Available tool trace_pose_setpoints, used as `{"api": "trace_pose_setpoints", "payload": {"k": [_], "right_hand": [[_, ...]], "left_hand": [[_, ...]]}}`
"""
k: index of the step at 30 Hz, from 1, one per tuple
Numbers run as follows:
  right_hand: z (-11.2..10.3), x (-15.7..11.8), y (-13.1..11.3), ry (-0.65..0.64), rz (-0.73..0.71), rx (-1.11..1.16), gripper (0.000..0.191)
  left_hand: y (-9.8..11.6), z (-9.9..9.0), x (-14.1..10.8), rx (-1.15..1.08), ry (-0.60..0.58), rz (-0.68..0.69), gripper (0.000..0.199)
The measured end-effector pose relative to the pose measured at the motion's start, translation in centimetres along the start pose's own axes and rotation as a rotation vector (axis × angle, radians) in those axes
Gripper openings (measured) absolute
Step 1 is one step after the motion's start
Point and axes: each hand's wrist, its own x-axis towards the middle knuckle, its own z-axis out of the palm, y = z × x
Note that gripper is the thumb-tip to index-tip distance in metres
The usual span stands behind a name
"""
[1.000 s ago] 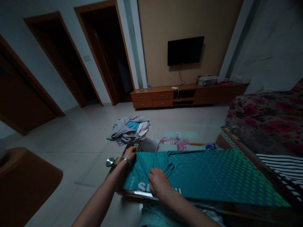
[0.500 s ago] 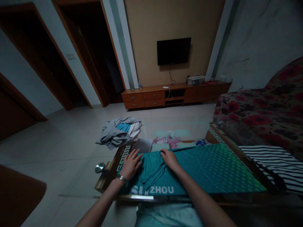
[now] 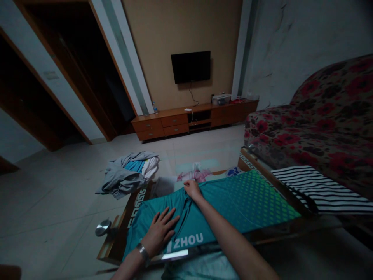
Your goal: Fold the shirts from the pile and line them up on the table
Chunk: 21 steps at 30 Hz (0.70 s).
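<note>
A teal-green sports shirt (image 3: 233,204) with white letters, "ZHOU" readable, lies spread across a glass-topped coffee table (image 3: 124,223). My left hand (image 3: 159,230) rests flat on the shirt's left part, fingers spread, partly covering the lettering. At the shirt's far edge my right hand (image 3: 192,189) is closed, pinching a gathered bit of the fabric. Creases run from that pinch down towards the left hand. The shirt's right part, with a bright green dotted pattern, lies fairly smooth.
Grey, blue and white clothes (image 3: 125,175) lie heaped at the table's far left corner. A round metal knob (image 3: 103,227) sits at the left end. On the right, a striped black-and-white cloth (image 3: 323,190) lies by the flowered sofa (image 3: 314,128). A low TV cabinet (image 3: 175,124) stands beyond.
My left hand has slid nearer, from the shirt's upper left onto the lettering, and now lies flat. The right hand keeps its pinch at the far edge. The view has turned right.
</note>
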Motion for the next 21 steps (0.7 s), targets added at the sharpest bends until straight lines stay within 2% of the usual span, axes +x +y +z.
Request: {"api": "trace_pose_setpoints", "payload": {"k": [6, 9, 12, 16, 21], "right_hand": [[-1.7, -0.4, 0.0, 0.057, -0.047, -0.023, 0.027], [-2.7, -1.8, 0.9, 0.037, -0.102, -0.01, 0.022], [-3.2, -3.5, 2.1, -0.064, -0.192, 0.019, 0.019], [-2.7, -5.1, 2.8, -0.15, -0.322, -0.007, 0.039], [-1.6, -5.7, 1.8, -0.113, -0.294, -0.054, 0.029]], "left_hand": [[0.3, -0.3, -1.2, -0.033, 0.05, 0.034, 0.044], [0.8, -0.7, -1.7, -0.09, 0.123, -0.05, 0.034], [1.6, -0.8, -1.9, -0.113, 0.186, -0.152, 0.022], [2.8, -0.6, -1.8, -0.084, 0.244, -0.24, 0.018], [3.6, -0.4, -1.6, -0.126, 0.336, -0.329, 0.016]]}}
